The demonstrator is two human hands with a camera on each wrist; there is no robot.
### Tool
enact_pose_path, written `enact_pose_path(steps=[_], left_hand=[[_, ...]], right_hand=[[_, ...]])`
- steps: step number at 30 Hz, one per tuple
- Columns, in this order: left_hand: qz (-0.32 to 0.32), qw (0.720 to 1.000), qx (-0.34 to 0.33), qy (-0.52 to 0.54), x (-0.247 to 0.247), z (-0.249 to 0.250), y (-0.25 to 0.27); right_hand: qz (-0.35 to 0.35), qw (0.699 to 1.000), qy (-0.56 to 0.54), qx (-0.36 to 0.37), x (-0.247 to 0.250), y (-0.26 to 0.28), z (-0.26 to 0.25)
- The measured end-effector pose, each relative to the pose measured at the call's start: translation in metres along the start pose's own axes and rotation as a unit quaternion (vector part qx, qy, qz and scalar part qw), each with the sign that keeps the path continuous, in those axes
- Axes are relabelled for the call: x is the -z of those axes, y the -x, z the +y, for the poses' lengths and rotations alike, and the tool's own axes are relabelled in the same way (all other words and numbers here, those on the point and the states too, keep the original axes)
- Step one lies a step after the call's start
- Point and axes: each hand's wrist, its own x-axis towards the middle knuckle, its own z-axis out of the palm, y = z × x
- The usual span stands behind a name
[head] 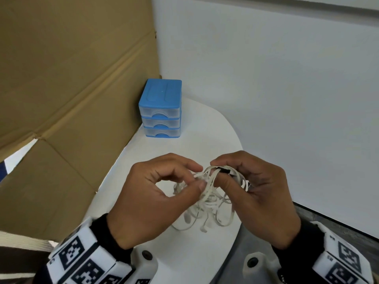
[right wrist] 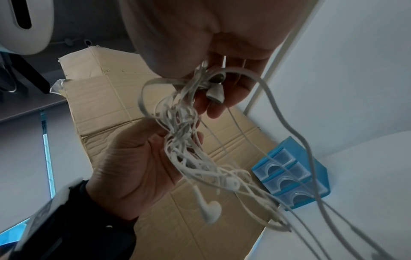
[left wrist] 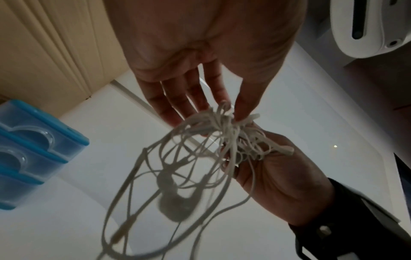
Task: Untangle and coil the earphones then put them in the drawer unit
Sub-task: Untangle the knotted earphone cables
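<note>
While the cord is a knot, each line below says what I hold and why.

Earphones: the white earphones (head: 207,193) hang as a tangled bunch between my two hands, above the white table (head: 184,152), with loops and both earbuds dangling below.

Left grip: my left hand (head: 151,203) pinches a few strands between thumb and forefinger, so I can draw one loop out of the knot.

Right grip: my right hand (head: 260,197) has its fingers curled round the thick of the bunch, thumb on top, to anchor it while the other hand picks.

Height: I keep the bundle off the table so that, as I judge it, the slack falls free and shows me where it crosses.

Drawer unit: the blue drawer unit (head: 161,109) stands well apart at the far corner against the cardboard (head: 71,78), all three clear drawers closed.

Stage: untangling, I judge; coiling not yet begun.
</note>
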Motion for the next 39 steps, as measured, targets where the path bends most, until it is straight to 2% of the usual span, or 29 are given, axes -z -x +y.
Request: enact_pose_path(steps=[3, 6, 10, 14, 17, 19, 21, 23, 26, 30, 34, 36, 39], left_hand=[[0.014, 1.000, 0.022, 0.002, -0.001, 0.001, 0.001], [0.026, 0.999, -0.014, -0.036, -0.002, 0.002, 0.001], [0.049, 0.997, -0.015, -0.059, 0.001, -0.002, -0.002], [0.049, 0.996, -0.022, -0.071, 0.005, 0.000, -0.005], [0.056, 0.998, -0.001, -0.021, 0.008, 0.004, -0.007], [0.047, 0.999, -0.005, -0.024, 0.008, 0.007, -0.006], [0.026, 0.998, -0.013, -0.052, 0.005, 0.008, -0.005], [-0.001, 0.997, -0.024, -0.079, 0.000, 0.007, -0.002], [-0.028, 0.992, -0.033, -0.117, -0.005, 0.006, 0.001], [-0.048, 0.990, -0.032, -0.125, -0.003, 0.005, -0.001], [-0.100, 0.991, 0.026, -0.091, 0.000, 0.004, -0.002], [-0.112, 0.983, 0.025, -0.144, 0.003, -0.001, -0.003], [-0.103, 0.957, -0.007, -0.271, 0.012, -0.009, -0.006]], right_hand=[[0.002, 1.000, 0.003, -0.006, 0.000, 0.000, 0.001], [-0.009, 1.000, -0.002, -0.024, 0.000, 0.000, 0.000], [-0.046, 0.998, -0.025, -0.044, 0.002, -0.001, -0.001], [-0.075, 0.990, -0.028, -0.118, 0.006, -0.004, 0.004], [-0.128, 0.976, 0.025, -0.174, 0.010, -0.007, 0.011], [-0.101, 0.979, 0.014, -0.174, 0.010, -0.008, 0.009], [-0.078, 0.988, 0.006, -0.135, 0.007, -0.007, 0.001], [-0.091, 0.989, 0.023, -0.116, 0.003, -0.004, -0.005], [-0.118, 0.984, 0.000, -0.132, -0.001, -0.003, -0.005], [-0.083, 0.977, -0.089, -0.174, 0.000, -0.006, -0.006], [-0.062, 0.970, -0.086, -0.219, 0.006, -0.010, -0.002], [-0.075, 0.963, -0.088, -0.242, 0.009, -0.011, -0.001], [-0.108, 0.951, -0.127, -0.260, 0.009, -0.013, -0.005]])
